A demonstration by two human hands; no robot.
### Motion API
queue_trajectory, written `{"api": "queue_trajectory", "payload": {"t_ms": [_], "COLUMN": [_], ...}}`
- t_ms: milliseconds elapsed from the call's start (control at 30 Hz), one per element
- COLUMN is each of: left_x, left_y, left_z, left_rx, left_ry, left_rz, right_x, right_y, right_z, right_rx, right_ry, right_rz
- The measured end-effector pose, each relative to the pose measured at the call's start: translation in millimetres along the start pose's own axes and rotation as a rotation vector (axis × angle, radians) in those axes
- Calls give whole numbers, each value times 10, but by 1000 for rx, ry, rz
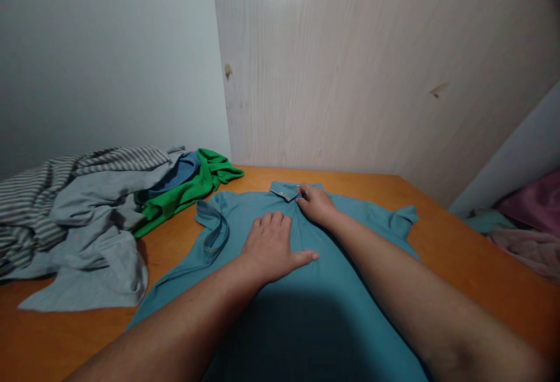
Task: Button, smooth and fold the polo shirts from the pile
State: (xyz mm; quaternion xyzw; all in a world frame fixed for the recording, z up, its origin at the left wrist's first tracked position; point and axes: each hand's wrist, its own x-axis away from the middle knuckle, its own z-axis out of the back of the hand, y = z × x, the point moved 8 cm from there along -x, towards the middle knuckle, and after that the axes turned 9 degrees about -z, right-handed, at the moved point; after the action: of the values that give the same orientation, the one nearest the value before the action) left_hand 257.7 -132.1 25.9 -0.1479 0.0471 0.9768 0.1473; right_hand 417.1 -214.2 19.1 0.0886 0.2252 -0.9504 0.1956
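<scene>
A teal polo shirt [306, 271] lies spread front side up, its collar [284, 189] at the far end and its short sleeves out to both sides. My left hand [273, 248] rests flat on the chest of the shirt, thumb stretched out to the right. At the collar, my right hand [317, 202] has thumb and fingers closed on the collar's edge near the neck opening. The left sleeve [213, 230] is bent and its cuff stands partly open. Shadow darkens the lower part of the shirt.
On the left of the orange wooden table [455, 265] lies a heap of clothes: a striped garment [30, 201], a grey one [105, 265] and a green one [184, 201]. A pale wooden panel [328, 79] stands behind. Pinkish cloth [529, 218] lies beyond the right edge.
</scene>
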Motion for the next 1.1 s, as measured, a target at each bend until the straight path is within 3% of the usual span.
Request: {"api": "queue_trajectory", "payload": {"t_ms": [300, 533, 767, 1100], "left_x": [17, 24, 37, 23], "left_y": [-33, -84, -125, -302], "left_z": [-21, -63, -114, -127], "left_rx": [39, 102, 160, 162], "left_ry": [-9, -45, -114, -107], "left_rz": [34, 79, 108, 177], "right_x": [23, 112, 163, 150], "right_y": [17, -134, -178, -199], "right_z": [49, 7, 62, -99], "right_rx": [15, 92, 139, 185], "right_ry": [30, -14, 66, -15], "right_rz": [-55, 90, 143, 150]}}
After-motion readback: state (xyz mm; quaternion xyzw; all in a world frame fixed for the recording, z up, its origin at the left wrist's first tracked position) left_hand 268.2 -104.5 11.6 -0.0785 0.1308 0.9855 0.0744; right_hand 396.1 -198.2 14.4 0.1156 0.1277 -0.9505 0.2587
